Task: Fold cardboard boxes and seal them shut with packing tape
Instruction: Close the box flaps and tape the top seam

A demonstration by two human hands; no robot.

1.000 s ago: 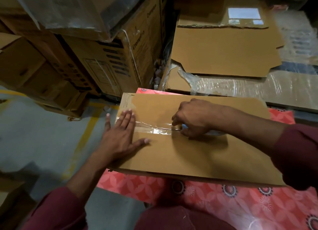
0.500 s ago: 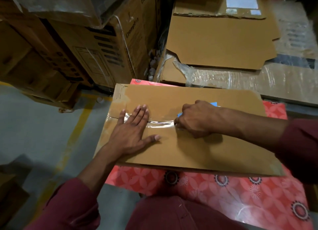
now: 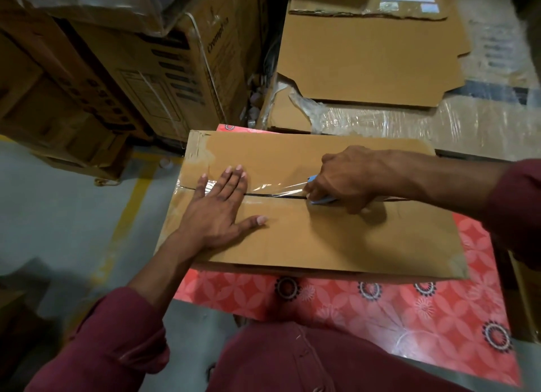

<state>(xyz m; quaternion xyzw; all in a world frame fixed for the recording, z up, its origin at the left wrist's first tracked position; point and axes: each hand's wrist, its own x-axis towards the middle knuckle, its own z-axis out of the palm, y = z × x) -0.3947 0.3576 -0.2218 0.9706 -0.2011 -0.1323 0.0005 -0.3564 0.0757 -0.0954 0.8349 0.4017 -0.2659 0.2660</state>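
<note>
Red floral-patterned tabletop (image 3: 395, 312), grey floor (image 3: 58, 216) with a yellow painted line (image 3: 123, 216), printed stacked cartons (image 3: 146, 78) at left, plastic-wrapped pallet load (image 3: 439, 122) behind.

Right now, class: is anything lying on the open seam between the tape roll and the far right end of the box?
Nothing visible does. The right hand grips the tape roll, and its forearm hides part of the seam beyond. The left hand presses the tape behind the roll, on the box.
</note>
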